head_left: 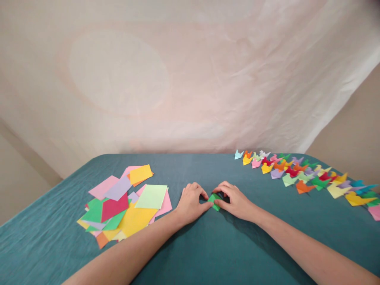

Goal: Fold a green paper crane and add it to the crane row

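Note:
A small folded piece of green paper (215,201) lies low over the table between my two hands. My left hand (192,201) grips its left side, with thumb and fingertips closed on the edge. On the opposite side my right hand (234,201) pinches the paper between thumb and curled fingers. Fingertips cover parts of the paper, so its full folded shape is hidden.
Left of my hands is a loose pile of coloured paper squares (145,215). Rows of small folded paper birds (304,187) stand along the right side. A dark teal cloth (190,253) covers the table; a pale cloth sheet (190,79) hangs behind it.

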A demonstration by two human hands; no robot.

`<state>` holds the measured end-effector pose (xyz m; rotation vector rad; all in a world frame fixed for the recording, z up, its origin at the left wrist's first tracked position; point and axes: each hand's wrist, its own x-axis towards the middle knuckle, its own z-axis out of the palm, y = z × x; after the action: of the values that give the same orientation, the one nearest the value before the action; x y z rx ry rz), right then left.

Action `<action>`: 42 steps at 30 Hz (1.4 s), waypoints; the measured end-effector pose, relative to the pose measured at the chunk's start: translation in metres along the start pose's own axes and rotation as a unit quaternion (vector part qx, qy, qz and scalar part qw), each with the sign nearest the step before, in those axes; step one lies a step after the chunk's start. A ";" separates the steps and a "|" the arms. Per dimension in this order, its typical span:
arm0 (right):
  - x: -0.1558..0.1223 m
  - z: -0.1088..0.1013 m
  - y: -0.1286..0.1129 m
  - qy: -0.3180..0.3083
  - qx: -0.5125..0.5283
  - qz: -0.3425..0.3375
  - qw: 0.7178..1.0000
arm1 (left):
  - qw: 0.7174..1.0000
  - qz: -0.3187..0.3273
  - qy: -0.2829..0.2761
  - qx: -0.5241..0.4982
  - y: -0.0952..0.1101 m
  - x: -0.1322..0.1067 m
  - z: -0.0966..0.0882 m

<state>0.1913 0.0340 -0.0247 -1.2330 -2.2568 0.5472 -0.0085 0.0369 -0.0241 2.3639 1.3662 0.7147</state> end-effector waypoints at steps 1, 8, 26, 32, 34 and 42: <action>0.000 0.000 0.000 0.000 -0.001 0.000 1.000 | 1.000 -0.001 0.000 -0.002 0.000 0.000 0.000; 0.000 0.000 0.001 0.002 0.015 -0.003 1.000 | 1.000 -0.005 -0.004 0.004 0.005 0.000 -0.005; -0.005 0.005 -0.010 0.094 0.182 0.006 0.979 | 0.987 0.022 0.041 -0.154 0.010 0.001 -0.009; -0.005 0.005 -0.014 0.103 0.167 -0.044 0.980 | 0.973 0.076 0.054 -0.212 0.012 0.000 -0.010; -0.005 0.005 -0.013 0.103 0.168 -0.047 0.979 | 0.972 0.074 0.057 -0.214 0.012 -0.001 -0.010; -0.005 0.005 -0.015 0.086 0.158 -0.020 0.983 | 0.979 0.036 0.041 -0.197 0.011 0.000 -0.012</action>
<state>0.1809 0.0218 -0.0215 -1.0303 -1.9569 0.7233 -0.0068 0.0316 -0.0088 2.0951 1.0550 1.0086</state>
